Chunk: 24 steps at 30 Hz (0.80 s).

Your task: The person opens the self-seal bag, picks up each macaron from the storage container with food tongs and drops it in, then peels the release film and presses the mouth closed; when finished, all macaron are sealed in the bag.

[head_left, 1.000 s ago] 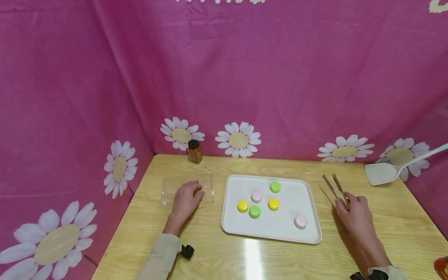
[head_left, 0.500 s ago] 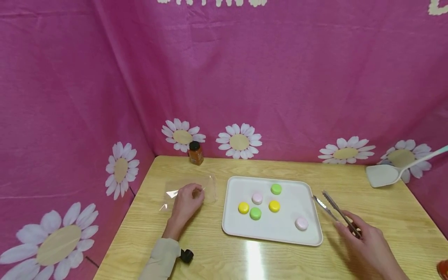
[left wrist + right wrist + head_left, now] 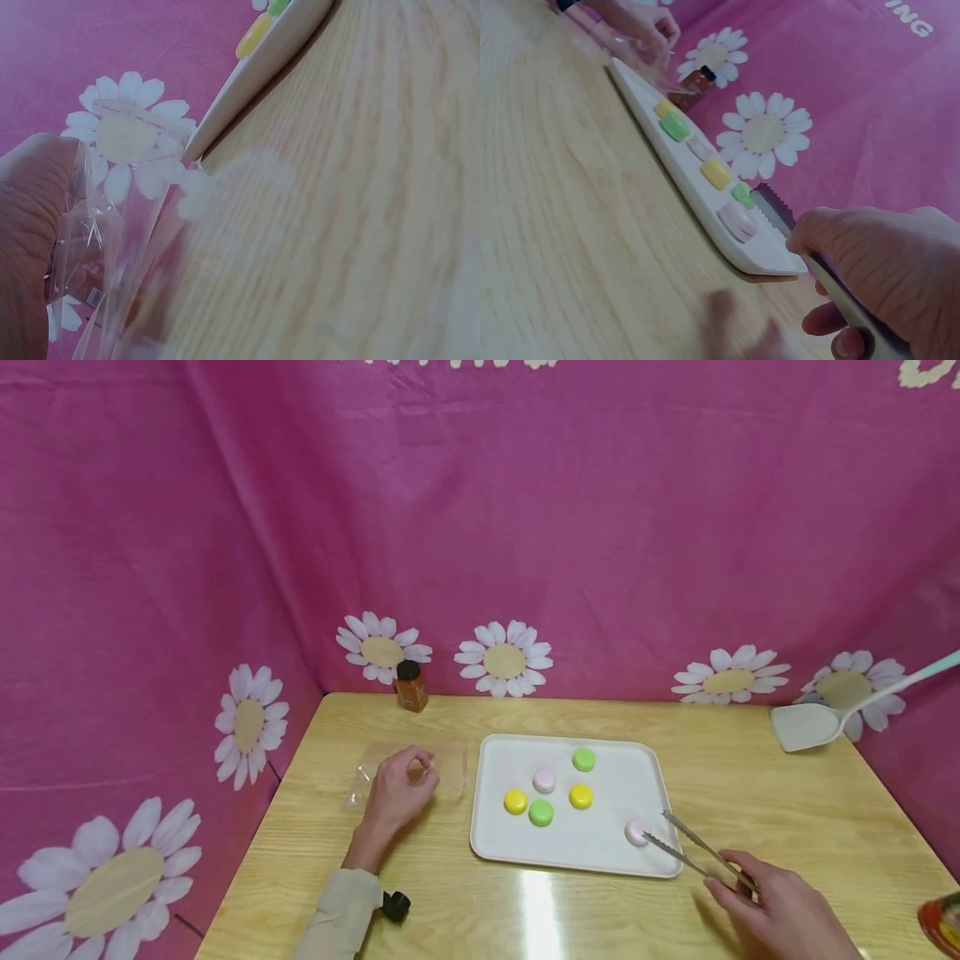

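Note:
My right hand (image 3: 776,897) grips metal tongs (image 3: 705,846), whose two serrated arms stand apart. Their tips reach over the right end of a white tray (image 3: 555,853), one tip beside or against a lilac macaron (image 3: 636,832); contact cannot be told. Further left on the tray lie two green macarons (image 3: 584,760), two yellow ones (image 3: 581,796) and another lilac one (image 3: 544,781). Left of the tray my left hand (image 3: 401,789) pinches a clear plastic bag (image 3: 452,768) between thumb and finger. In the left wrist view the thumb (image 3: 30,240) presses the crinkled film.
A small orange-brown jar (image 3: 412,689) with a black lid stands at the back left. A pale spatula (image 3: 804,727) lies at the back right. Something red (image 3: 941,927) shows at the right edge. A pink flowered curtain (image 3: 600,527) borders the wooden table.
My right hand has brought the tongs left and nearer, from right of the tray to over the lilac macaron, with their arms spreading wider. The left hand stays put; the bag shifts slightly.

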Motion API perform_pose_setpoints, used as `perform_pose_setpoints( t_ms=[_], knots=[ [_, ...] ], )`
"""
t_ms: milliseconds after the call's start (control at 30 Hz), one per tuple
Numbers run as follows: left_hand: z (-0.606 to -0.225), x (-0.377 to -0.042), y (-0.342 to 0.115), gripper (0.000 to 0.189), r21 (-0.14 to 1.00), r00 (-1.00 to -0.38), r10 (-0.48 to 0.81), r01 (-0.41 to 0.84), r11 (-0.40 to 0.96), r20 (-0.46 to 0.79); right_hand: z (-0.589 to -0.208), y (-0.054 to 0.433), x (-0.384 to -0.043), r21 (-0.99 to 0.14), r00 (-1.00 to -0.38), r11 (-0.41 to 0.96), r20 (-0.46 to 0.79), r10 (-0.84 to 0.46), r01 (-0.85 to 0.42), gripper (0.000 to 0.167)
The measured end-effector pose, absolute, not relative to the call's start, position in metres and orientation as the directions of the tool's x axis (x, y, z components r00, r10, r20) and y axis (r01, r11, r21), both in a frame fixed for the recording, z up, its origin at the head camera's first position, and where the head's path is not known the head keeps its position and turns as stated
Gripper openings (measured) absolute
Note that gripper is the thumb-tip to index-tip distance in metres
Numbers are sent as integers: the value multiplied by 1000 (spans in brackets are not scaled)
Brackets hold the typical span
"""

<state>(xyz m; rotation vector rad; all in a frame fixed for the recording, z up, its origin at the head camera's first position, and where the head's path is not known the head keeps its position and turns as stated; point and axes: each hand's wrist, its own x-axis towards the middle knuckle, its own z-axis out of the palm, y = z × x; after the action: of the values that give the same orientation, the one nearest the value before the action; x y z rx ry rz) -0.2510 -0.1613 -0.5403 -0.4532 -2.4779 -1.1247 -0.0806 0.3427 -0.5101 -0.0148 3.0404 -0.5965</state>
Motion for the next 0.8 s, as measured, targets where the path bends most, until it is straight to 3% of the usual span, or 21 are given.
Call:
perform_pose_setpoints(
  t_ms=[433, 800],
  knots=[
    [-537, -249, -159, 5, 635, -861, 104, 443, 632, 497, -516, 330, -90, -325, -989, 945, -125, -74, -30, 55],
    [-539, -250, -162, 6, 616, -851, 108, 454, 643, 514, -516, 329, -91, -323, -976, 945, -217, -27, 45, 73]
  ],
)
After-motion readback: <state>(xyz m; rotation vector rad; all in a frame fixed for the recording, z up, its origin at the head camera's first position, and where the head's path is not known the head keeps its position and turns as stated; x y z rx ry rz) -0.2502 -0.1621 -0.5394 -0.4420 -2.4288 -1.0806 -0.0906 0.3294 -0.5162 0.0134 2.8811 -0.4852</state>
